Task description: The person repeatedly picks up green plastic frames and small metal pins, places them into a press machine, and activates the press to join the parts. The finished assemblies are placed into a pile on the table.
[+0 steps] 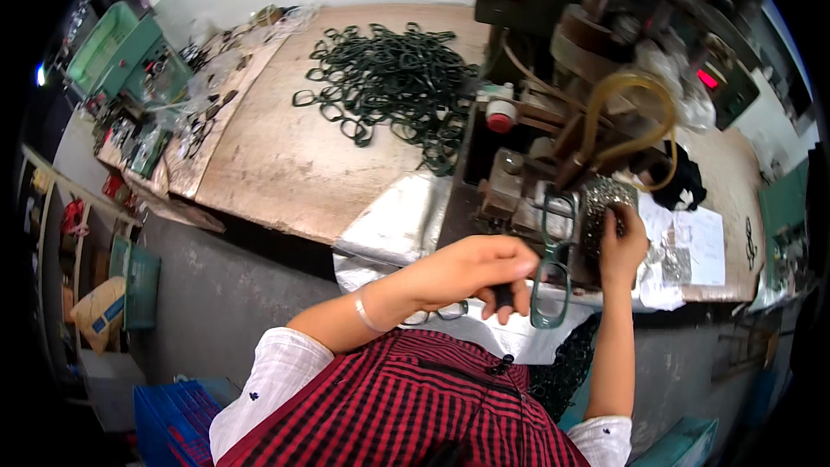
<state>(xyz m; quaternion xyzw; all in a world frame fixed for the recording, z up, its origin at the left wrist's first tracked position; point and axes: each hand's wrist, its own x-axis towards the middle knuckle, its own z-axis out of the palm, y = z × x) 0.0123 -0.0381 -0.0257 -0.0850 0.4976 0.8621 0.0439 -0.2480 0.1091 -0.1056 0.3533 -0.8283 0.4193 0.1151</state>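
Observation:
A dark green eyeglass frame [566, 287] stands lengthwise at the machine's near edge, one rim toward me. Against the side of that rim, my left hand [488, 270] is closed, thumb and fingertips meeting its edge; a small dark thing shows under the curled fingers. My right hand [624, 242] dips its fingertips into a tray of tiny metallic parts [608, 195], fingers drawn together. Whatever they pinch is too small to make out. Below my left wrist, another pair of frames [451, 311] lies partly hidden on silvery sheeting.
A heap of dark green frames [389, 78] spreads over the wooden table [268, 143]. The machine [579, 52], with yellow hoses and a red button [499, 117], rises ahead of my hands. Papers [699, 242] lie at right; a blue crate [173, 419] stands lower left.

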